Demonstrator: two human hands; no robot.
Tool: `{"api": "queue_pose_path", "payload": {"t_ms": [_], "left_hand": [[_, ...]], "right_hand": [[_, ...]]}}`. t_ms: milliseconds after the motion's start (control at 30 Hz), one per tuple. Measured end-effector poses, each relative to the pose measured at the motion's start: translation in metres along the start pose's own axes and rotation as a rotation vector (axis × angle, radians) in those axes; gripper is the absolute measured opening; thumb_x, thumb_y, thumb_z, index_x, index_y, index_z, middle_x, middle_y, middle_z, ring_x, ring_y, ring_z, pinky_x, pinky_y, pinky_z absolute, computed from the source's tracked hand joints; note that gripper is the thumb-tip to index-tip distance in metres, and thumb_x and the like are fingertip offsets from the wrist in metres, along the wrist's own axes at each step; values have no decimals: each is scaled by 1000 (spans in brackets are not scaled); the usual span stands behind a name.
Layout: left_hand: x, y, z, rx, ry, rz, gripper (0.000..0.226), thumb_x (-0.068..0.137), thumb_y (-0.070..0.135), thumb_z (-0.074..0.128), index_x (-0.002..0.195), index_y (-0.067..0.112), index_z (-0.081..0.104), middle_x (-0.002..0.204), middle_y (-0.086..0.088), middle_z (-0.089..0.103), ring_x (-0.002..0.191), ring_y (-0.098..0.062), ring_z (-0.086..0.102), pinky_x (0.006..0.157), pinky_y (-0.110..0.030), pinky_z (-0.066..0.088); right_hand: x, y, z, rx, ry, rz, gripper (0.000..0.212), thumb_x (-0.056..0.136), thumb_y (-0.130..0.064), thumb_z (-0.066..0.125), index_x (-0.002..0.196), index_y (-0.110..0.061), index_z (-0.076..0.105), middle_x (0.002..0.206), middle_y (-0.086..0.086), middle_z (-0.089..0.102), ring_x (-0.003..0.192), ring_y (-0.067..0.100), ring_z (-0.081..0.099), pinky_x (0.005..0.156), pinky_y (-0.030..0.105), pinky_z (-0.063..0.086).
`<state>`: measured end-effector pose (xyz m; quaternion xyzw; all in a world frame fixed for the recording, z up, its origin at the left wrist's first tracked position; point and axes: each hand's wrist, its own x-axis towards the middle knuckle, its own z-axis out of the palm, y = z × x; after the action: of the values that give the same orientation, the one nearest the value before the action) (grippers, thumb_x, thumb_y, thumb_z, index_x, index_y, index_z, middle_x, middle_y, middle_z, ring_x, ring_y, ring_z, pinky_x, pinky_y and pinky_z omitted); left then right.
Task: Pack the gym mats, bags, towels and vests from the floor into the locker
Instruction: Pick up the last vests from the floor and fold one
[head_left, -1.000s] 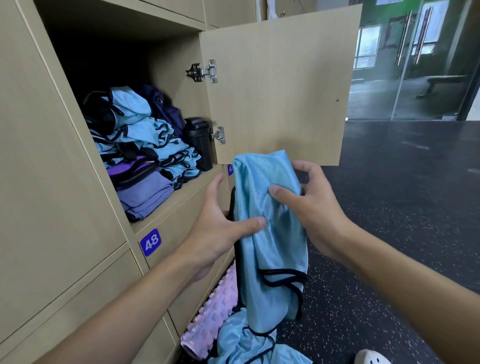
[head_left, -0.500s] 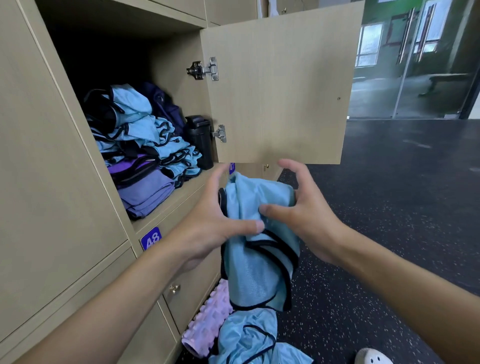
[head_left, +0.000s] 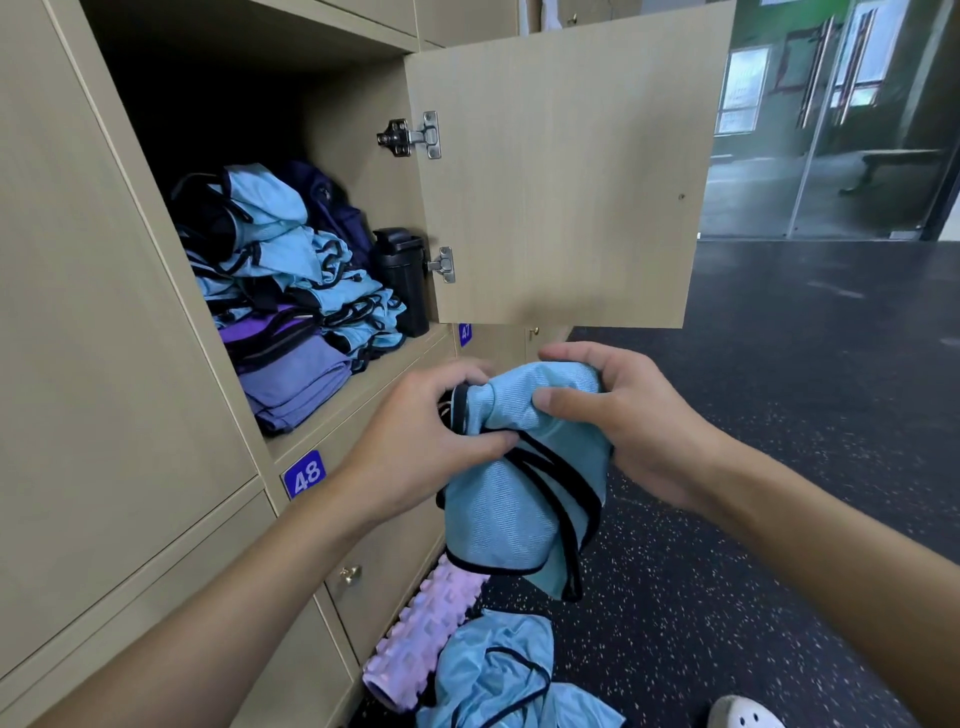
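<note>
Gripping blue vest (head_left: 498, 512) between fingers (head_left: 566, 402)

Upper locker (head_left: 358, 93) free abv vest pile (head_left: 280, 244); bottle (head_left: 402, 280) blocks hinge-side corner; door (head_left: 561, 166) swung wide.

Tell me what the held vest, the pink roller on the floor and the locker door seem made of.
Vest: thin synthetic mesh, probably polyester; fine ribbed weave, slight sheen, black edge binding. Pink roller: likely foam; matte, moulded knobs in rows. Locker door: probably laminated board; pale printed-looking grain, smooth matte face, metal hinges.
</note>
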<state>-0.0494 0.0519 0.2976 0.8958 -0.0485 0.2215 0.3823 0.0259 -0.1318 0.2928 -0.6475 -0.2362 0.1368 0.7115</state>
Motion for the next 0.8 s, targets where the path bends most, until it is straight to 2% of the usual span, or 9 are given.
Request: {"api": "queue_pose_path", "payload": {"t_ms": [67,133,233,367,533,600,667,733,800], "left_hand": [[-1,4,-1,-100,11,-23,22,73,11,85,79,17,65,71,11,62,64,-2,56,60,-18,45],[-1,8,-2,-199,51,-45,19,75,4,82,81,13,66,66,8,62,61,-5,56,58,-19,46],[0,12,-4,-395,114,-115,23,79,1,78,92,19,71,84,5,75,77,-9,70,68,-25,57],[2,14,-2,-552,218,-240,28,81,5,79,104,14,67,95,-7,76,85,-25,74,79,-45,62],[1,9,2,-487,270,-282,70,81,18,82,132,38,38,107,3,69,84,-3,70,78,-29,61],[-1,4,2,-329,182,-161,84,77,29,85,137,50,30,134,6,53,108,14,57,92,-13,50],[-2,1,-2,-89,64,-45,79,67,50,85,130,61,39,156,15,14,126,29,24,95,4,29],[-3,0,-4,17,-85,2,74,58,66,82,124,64,48,157,29,-7,139,18,13,105,-6,21],[-4,-1,-3,27,-221,-3,85,55,71,83,130,64,44,158,32,-6,143,13,11,110,-15,20]], "right_hand": [[0,0,-1,-67,-6,-15,48,81,-9,77,124,-15,59,111,9,71,94,18,72,83,33,59],[-1,0,-2,-140,-11,-32,49,77,-18,81,121,-17,61,111,5,72,99,18,71,85,32,58],[-3,-1,-4,-81,-74,2,66,64,-24,86,121,-18,55,115,3,69,101,16,71,80,27,57],[-8,4,5,-39,-118,0,81,69,-6,88,132,-29,42,119,-4,67,105,11,69,85,28,58],[-7,6,13,12,14,-28,90,76,-1,81,141,-41,33,112,4,69,94,20,73,81,38,60],[-7,4,13,56,62,-17,91,79,-2,79,143,-45,30,106,8,70,87,22,75,73,35,61],[-6,2,12,95,81,-10,90,81,-5,78,144,-45,29,104,11,71,84,25,75,68,37,60],[-6,2,11,108,78,-2,85,82,-5,77,144,-42,31,97,11,74,80,28,74,64,39,60],[-7,1,12,106,64,3,77,83,-5,75,141,-38,36,88,6,76,77,28,74,62,38,60]]}}
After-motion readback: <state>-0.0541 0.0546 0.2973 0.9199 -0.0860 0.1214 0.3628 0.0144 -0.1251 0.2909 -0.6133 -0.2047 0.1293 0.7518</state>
